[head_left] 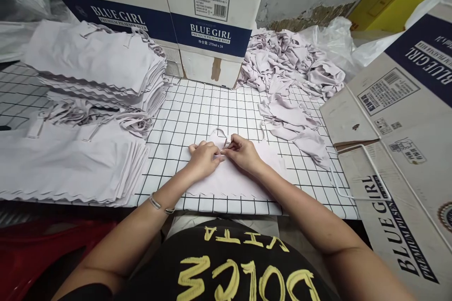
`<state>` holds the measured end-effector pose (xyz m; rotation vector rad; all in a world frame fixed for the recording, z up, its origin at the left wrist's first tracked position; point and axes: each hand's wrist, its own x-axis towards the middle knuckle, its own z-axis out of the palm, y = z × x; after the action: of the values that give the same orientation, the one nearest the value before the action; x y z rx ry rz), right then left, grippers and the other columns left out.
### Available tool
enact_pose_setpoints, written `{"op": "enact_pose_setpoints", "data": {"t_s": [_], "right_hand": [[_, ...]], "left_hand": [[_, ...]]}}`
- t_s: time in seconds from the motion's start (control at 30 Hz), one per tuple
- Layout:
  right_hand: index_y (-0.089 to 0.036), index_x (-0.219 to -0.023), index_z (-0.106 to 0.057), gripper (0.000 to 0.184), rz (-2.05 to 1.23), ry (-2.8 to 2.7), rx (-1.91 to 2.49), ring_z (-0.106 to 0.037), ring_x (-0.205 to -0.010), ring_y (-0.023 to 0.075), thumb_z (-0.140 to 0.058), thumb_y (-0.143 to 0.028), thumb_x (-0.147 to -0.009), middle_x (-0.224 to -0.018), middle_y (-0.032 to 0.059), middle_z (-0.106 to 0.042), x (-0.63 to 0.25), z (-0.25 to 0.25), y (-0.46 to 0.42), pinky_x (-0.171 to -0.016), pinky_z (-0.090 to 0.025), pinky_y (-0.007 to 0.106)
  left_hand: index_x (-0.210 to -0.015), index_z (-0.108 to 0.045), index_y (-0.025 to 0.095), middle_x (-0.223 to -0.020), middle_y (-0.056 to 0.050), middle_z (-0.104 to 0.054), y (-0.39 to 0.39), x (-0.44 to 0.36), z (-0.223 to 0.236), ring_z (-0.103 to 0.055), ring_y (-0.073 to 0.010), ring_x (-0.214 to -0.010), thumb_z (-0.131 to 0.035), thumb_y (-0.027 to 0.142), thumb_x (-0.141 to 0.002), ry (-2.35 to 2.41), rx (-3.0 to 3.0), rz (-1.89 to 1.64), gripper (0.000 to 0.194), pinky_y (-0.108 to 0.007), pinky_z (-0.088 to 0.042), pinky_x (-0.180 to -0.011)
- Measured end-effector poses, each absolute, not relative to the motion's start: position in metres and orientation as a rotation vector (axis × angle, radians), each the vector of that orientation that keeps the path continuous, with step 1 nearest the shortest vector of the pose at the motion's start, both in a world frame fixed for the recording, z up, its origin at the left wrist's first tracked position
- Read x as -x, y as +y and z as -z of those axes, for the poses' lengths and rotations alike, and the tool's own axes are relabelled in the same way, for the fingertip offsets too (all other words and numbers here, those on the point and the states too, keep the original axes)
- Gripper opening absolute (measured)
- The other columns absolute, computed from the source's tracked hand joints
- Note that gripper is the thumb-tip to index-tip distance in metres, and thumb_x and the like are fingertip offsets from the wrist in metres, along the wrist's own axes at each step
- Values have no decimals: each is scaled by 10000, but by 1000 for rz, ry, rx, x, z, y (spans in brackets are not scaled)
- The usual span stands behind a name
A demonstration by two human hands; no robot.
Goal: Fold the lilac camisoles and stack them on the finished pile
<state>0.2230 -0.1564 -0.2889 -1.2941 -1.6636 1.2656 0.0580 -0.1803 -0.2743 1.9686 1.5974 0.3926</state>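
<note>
Hands together on cloth bag

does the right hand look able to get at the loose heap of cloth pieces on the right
Probably yes: the right hand rests on the flat cloth piece, and only open grid tabletop and stray pieces lie before the heap.
</note>
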Motion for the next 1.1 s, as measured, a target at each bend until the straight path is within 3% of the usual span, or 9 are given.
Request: {"op": "enact_pose_setpoints", "data": {"t_s": [0.33,0.7,0.8,0.87,0.93,1.03,1.1], "right_hand": [[-204,-751,-498,187,-1291,-1848,1190,-623,-713,148,-680,-242,-728,-721,-28,-634,-242,286,-154,-689,-479,287],[-211,-749,-500,186,-1194,-1865,1197,-595,-693,149,-676,-270,-754,-710,-28,-610,-223,292,-155,-663,-467,280],[-225,-891,-547,194,-1009,-1893,1305,-590,-736,172,-681,-308,-778,-778,-7,-623,-226,284,-160,-709,-476,318],[-229,-1032,-562,283,-738,-1965,1331,-583,-889,217,-680,-339,-799,-939,50,-637,-243,275,-172,-815,-467,373],[-229,-1114,-574,328,-489,-2101,1344,-530,-1041,266,-654,-383,-835,-1086,100,-610,-270,270,-192,-920,-417,434],[-245,-1126,-614,316,-369,-2304,1406,-488,-1111,299,-608,-433,-872,-1152,112,-595,-312,271,-219,-967,-367,486],[-243,-1111,-627,276,-347,-2227,1467,-505,-1100,285,-562,-416,-906,-1128,110,-606,-331,273,-225,-956,-381,474]], "left_hand": [[-696,-604,186,-936,-6,-679,-181,-57,268,-520,-231,-1017,-630,295,-804,1581,-1921,-415,155,-423,-235,-869],[-706,-592,177,-929,-21,-669,-176,-58,270,-519,-239,-1001,-606,332,-821,1563,-1964,-363,194,-430,-256,-870],[-862,-620,200,-1042,-54,-641,-182,-50,269,-505,-267,-1054,-588,369,-844,1611,-2043,-346,173,-434,-276,-889],[-1121,-584,217,-1191,-106,-579,-197,-35,270,-470,-306,-1117,-568,456,-854,1746,-2107,-362,358,-459,-282,-912],[-1331,-452,207,-1299,-160,-501,-216,-15,273,-428,-350,-1164,-531,545,-853,1931,-2113,-345,590,-493,-290,-918],[-1427,-353,177,-1353,-209,-440,-233,7,271,-391,-393,-1189,-483,554,-872,2120,-2085,-293,683,-532,-297,-902],[-1393,-412,172,-1339,-205,-455,-226,1,263,-400,-389,-1182,-476,525,-885,2101,-2139,-375,622,-538,-287,-915]]}}
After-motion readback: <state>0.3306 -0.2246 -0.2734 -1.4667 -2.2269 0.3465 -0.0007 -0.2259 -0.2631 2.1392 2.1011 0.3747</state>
